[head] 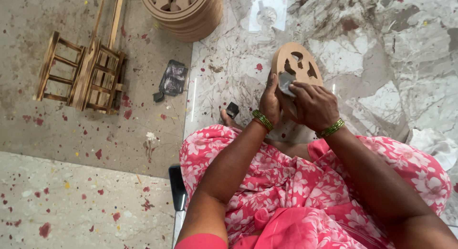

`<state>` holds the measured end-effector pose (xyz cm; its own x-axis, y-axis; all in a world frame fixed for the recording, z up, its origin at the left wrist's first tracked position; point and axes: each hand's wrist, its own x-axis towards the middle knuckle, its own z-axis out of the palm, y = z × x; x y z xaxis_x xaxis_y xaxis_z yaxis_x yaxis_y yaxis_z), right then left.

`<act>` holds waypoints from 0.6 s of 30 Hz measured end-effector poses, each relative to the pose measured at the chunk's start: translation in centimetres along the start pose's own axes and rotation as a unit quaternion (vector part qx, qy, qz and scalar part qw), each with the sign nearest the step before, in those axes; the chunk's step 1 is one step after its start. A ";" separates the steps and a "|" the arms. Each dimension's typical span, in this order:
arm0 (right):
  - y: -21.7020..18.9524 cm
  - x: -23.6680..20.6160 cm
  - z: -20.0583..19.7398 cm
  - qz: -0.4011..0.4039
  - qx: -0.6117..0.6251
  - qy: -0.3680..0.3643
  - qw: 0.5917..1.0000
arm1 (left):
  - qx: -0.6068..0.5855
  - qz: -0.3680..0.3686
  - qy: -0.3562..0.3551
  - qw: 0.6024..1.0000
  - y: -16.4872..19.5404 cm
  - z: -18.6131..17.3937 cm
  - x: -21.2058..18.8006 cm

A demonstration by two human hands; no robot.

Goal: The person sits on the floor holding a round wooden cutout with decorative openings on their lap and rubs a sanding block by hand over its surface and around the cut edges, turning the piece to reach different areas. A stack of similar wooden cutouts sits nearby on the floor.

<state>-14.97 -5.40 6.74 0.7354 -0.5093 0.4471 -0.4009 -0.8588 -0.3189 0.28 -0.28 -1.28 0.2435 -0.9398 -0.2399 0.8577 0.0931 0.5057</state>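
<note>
left hand (pixel 270 102), right hand (pixel 312 106), gripping cutout disc (pixel 296 64) edge

Even, soft daylight fills my view, bright and without harsh shadows. The polished marble floor (pixel 362 63) throws back a thin white streak of glare beside my knee. Most things look sharp; my arms blur slightly at the bottom edge, and the corners bend a little.

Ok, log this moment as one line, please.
left hand: holds round cut-out wooden disc | right hand: presses small grey sanding sheet on disc | floor: stack of similar discs
</note>
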 end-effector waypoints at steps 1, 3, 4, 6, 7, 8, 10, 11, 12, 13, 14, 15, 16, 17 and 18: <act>0.3 0.4 0.1 0.079 -0.045 -0.096 0.991 | 0.026 0.007 0.012 1.000 0.0 0.0 0.1; 1.3 1.3 0.4 0.229 -0.130 -0.281 0.923 | 0.075 0.026 0.039 0.996 -0.1 0.1 0.2; 1.9 1.4 0.3 0.244 -0.134 -0.293 0.915 | 0.075 0.025 0.039 0.996 -0.2 0.2 0.2; 3.0 1.3 0.2 0.277 -0.144 -0.315 0.896 | 0.076 0.021 0.036 0.996 -0.3 0.4 0.2; 3.1 1.0 0.3 0.242 -0.142 -0.288 0.916 | 0.081 0.016 0.035 0.996 -0.4 0.4 0.2; 2.9 0.7 0.6 0.207 -0.141 -0.259 0.933 | 0.085 0.011 0.034 0.996 -0.4 0.4 0.2; 2.3 0.1 1.0 0.095 -0.108 -0.151 0.978 | 0.062 0.002 0.022 0.998 -0.3 0.3 0.1; 1.7 -0.3 1.2 0.021 -0.075 -0.069 0.995 | 0.035 -0.005 0.012 0.999 -0.2 0.2 0.1; 1.4 -0.4 1.3 -0.052 -0.042 0.014 0.998 | 0.008 -0.012 0.000 1.000 -0.2 0.3 0.1; 1.1 -0.4 1.4 -0.036 -0.042 0.010 0.998 | 0.032 -0.014 0.014 0.999 0.1 0.2 0.0; 0.9 -0.3 1.4 -0.019 -0.043 0.005 0.999 | 0.056 -0.017 0.028 0.998 0.3 0.2 -0.1; 0.9 -0.1 1.3 -0.002 -0.045 0.001 0.999 | 0.079 -0.020 0.040 0.996 0.4 0.3 -0.2; 1.2 0.3 1.1 0.090 -0.076 -0.096 0.988 | 0.087 -0.004 0.042 0.995 0.3 0.6 -0.2; 1.6 0.8 1.0 0.179 -0.104 -0.189 0.960 | 0.095 0.014 0.045 0.994 0.4 0.8 -0.1; 2.0 1.2 0.9 0.264 -0.130 -0.280 0.914 | 0.103 0.033 0.049 0.993 0.4 1.0 -0.2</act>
<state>-14.36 -7.67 5.96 0.5365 -0.8111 -0.2328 -0.8436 -0.5221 -0.1251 0.15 -0.43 -0.19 0.3469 -0.8967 -0.2748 0.7304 0.0745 0.6790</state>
